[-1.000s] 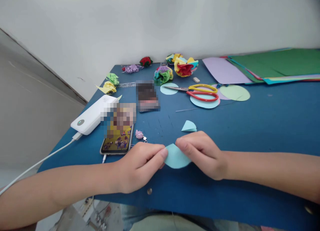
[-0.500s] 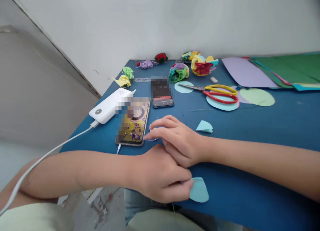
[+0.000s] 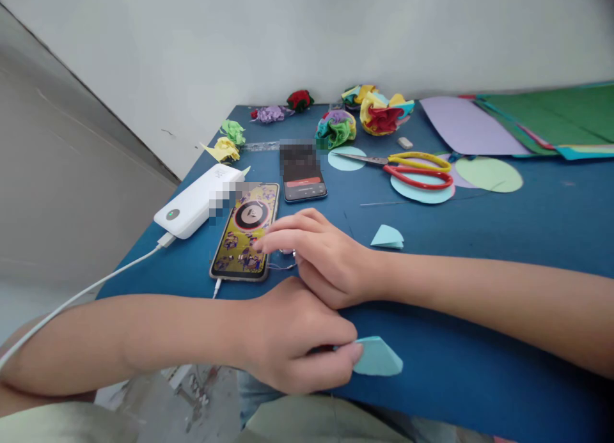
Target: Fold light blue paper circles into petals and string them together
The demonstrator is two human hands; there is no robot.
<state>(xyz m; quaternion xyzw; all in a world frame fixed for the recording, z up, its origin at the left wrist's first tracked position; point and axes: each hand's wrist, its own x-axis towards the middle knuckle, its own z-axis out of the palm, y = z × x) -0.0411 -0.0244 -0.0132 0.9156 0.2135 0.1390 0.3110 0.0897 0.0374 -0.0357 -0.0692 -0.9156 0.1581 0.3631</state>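
Observation:
My left hand (image 3: 307, 344) pinches a folded light blue paper piece (image 3: 378, 357) between thumb and fingers, low over the front edge of the blue table. Just beyond it, my right hand (image 3: 323, 254) crosses above the left knuckles. Its front fingers stretch out with nothing in them, the fingertips over the screen of a phone (image 3: 244, 238). Whether they touch the glass I cannot tell. A small shiny item (image 3: 289, 254) lies partly hidden under the right hand. Another folded light blue paper piece (image 3: 387, 236) rests beyond my right wrist.
Scissors (image 3: 417, 169) with yellow and red handles lie across paper circles (image 3: 489, 174). A second phone (image 3: 304, 174) and a white power bank (image 3: 199, 200) with a cable are to the left. Paper flowers (image 3: 386, 114) stand near the wall; coloured sheets (image 3: 542, 120) are stacked at right.
My right hand has shifted left, bringing its fingertips from the phone's edge over its screen. The paper in my left hand has turned slightly. The whole view has shifted a little.

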